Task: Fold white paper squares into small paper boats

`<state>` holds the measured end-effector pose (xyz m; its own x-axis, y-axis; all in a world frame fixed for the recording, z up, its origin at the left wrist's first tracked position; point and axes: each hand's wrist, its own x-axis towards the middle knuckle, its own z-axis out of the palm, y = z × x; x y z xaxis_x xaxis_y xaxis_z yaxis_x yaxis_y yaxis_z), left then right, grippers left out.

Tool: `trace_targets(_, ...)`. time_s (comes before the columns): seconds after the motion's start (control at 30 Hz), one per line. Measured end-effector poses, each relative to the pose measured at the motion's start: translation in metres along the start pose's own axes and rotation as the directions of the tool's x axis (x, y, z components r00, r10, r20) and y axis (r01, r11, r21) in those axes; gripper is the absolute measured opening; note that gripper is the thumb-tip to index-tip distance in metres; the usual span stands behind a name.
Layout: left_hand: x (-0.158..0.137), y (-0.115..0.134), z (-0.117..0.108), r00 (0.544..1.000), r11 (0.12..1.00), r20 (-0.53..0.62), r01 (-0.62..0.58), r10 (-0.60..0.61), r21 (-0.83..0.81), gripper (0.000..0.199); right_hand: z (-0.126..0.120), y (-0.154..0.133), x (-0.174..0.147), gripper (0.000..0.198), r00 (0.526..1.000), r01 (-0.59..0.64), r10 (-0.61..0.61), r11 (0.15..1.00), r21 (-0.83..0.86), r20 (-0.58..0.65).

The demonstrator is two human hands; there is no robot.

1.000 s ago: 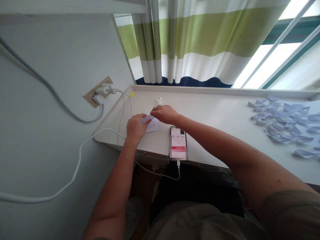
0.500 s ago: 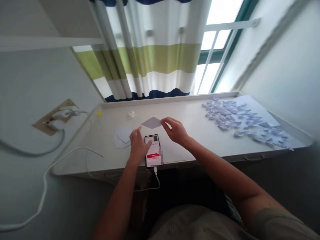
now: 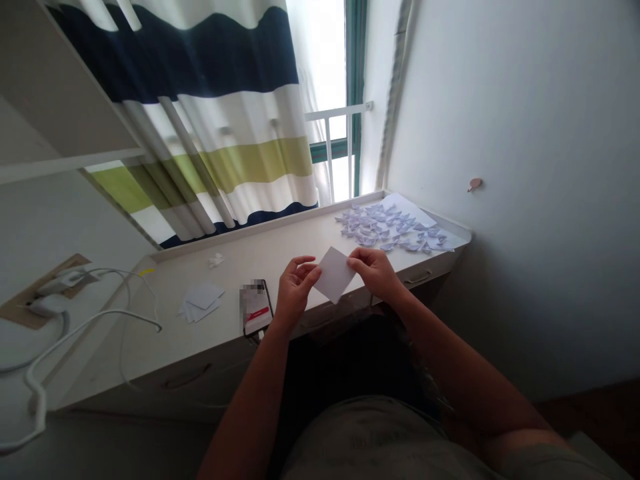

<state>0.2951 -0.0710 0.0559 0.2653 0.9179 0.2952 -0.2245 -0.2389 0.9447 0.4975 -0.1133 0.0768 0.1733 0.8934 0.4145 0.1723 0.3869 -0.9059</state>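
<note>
Sheet [image 3: 334,279] has moved from beyond the phone [image 3: 257,307] to its right, now up at the tabletop's [image 3: 280,247] front edge, left hand [image 3: 296,287] along with it. Right hand [image 3: 374,272] pinches its right corner; left thumb meets the left corner, fingers half curled, can't tell if gripping. Spare sheets [image 3: 201,301] left of phone, folded papers [image 3: 385,230] far right.

1. We see a white desk [image 3: 295,245].
2. Flat papers [image 3: 203,299] lie left, a white scrap [image 3: 216,261] farther back.
3. A phone [image 3: 257,313] lies near us.
4. Many folded papers [image 3: 379,231] lie far right.
</note>
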Motion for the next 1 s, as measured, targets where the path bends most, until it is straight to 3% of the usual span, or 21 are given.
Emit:
trace_targets(0.1,-0.013,0.015,0.013,0.996,0.998,0.064,0.056,-0.058,0.035,0.051,-0.02,-0.015,-0.005,0.028,0.997,0.006,-0.002,0.999,-0.051,0.079)
trace_targets(0.17,-0.017,0.021,0.019,0.99,0.994,0.093,0.097,-0.102,0.052,0.048,-0.027,-0.021,-0.006,0.025,0.996,0.004,-0.004,1.0,0.008,0.09)
trace_targets(0.27,-0.016,0.025,0.024,0.997,0.996,-0.004,0.081,-0.081,0.028,0.04,-0.027,-0.022,-0.006,0.033,0.997,-0.058,0.05,0.984,0.171,0.052)
trace_targets(0.33,-0.015,0.027,0.025,0.994,0.997,-0.073,0.076,-0.075,0.003,0.039,-0.023,-0.019,-0.005,0.039,0.991,-0.11,0.09,0.972,0.208,0.102)
trace_targets(0.5,-0.015,0.032,0.015,0.989,0.99,-0.029,0.143,-0.142,0.011,0.045,-0.008,-0.011,-0.004,0.035,0.988,-0.112,0.085,0.97,0.217,0.127)
trace_targets(0.7,-0.02,0.038,-0.002,0.989,0.99,-0.043,0.144,-0.143,0.008,0.048,0.01,-0.007,-0.009,0.038,0.974,-0.218,0.178,0.913,0.345,0.142)
trace_targets(0.87,-0.031,0.046,-0.008,0.997,0.997,-0.007,0.077,-0.077,0.004,0.023,0.014,-0.008,-0.016,0.031,0.938,-0.324,0.232,0.852,0.412,0.26)
trace_targets(1.0,-0.037,0.051,-0.011,0.998,0.998,0.002,0.058,-0.058,0.028,0.02,0.014,-0.015,-0.018,0.033,0.915,-0.368,0.252,0.843,0.393,0.316)
